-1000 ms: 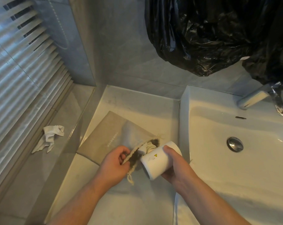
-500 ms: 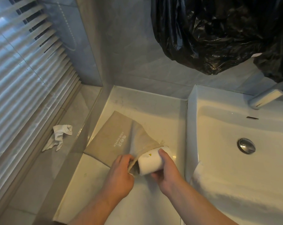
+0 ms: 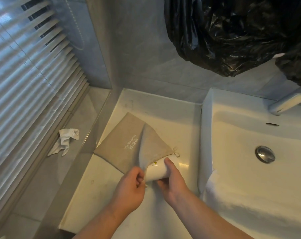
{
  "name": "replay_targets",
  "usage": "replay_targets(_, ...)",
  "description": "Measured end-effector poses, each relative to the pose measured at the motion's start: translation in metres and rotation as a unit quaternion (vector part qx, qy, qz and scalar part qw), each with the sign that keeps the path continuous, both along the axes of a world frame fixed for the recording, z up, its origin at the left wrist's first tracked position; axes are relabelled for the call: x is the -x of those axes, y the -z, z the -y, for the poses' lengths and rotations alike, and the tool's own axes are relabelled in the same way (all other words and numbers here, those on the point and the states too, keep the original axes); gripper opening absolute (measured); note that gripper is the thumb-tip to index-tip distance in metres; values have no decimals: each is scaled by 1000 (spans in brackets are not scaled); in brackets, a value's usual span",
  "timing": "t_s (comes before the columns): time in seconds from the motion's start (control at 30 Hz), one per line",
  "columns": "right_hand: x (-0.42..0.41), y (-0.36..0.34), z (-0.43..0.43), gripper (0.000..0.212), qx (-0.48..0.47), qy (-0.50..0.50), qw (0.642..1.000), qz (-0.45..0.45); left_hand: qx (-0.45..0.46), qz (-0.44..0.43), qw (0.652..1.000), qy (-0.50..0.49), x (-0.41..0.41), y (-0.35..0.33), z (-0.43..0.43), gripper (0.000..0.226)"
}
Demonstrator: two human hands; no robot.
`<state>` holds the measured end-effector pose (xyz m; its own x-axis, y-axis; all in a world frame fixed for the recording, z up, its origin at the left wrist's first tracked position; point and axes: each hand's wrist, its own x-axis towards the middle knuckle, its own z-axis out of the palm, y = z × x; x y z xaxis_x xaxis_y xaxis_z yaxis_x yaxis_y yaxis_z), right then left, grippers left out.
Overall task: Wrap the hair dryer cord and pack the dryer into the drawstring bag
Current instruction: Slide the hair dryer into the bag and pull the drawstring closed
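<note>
A beige drawstring bag (image 3: 122,144) printed "HAIR DRYER" lies on the white counter (image 3: 163,118). The white hair dryer (image 3: 156,171) is partly inside the bag's mouth, and only its rear end with a yellow warning sticker shows. My right hand (image 3: 172,180) grips that white end from the right. My left hand (image 3: 130,187) pinches the bag's rim at the mouth, on the dryer's left side. The cord is hidden inside the bag.
A white sink basin (image 3: 249,161) with a metal drain (image 3: 265,154) sits right of the counter, its faucet (image 3: 287,102) at the back. A black plastic bag (image 3: 232,31) hangs above. A crumpled white cloth (image 3: 65,140) lies on the ledge beside the window blinds (image 3: 25,75).
The dryer has gone deeper into the bag: a second ago its body and wrapped cord were outside the mouth, now only the rear end shows. The bag's rim has come further over it.
</note>
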<state>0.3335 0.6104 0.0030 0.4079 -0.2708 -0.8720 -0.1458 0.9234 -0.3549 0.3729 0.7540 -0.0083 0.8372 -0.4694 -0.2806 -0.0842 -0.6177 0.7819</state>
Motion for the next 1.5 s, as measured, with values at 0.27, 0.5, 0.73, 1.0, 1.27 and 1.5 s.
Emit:
replay_targets(0.27, 4, 0, 0, 15, -26, -32, 999, -7, -54, 30, 997, 55, 6, 13, -5, 34)
replay_targets(0.5, 19, 0, 19, 48, 124, -325, 930, -120, -43, 12, 999, 22, 7, 20, -8, 30)
replay_targets(0.73, 9, -17, 52, 88, 562, -639, 502, -157, -84, -110, 982, -132, 14, 20, -7, 42)
replay_targets(1.0, -8, 25, 64, 88, 544, -626, 559, -24, 22, -172, 972, -157, -3, 28, 3, 36)
replay_targets(1.27, 5, 14, 48, 90, 534, -528, 658, -57, 46, -161, 957, -238, -33, 37, -6, 25)
replay_targets(1.5, -9, -11, 33, 95, 521, -439, 731, -44, -8, -43, 979, -200, -57, 22, -3, 24)
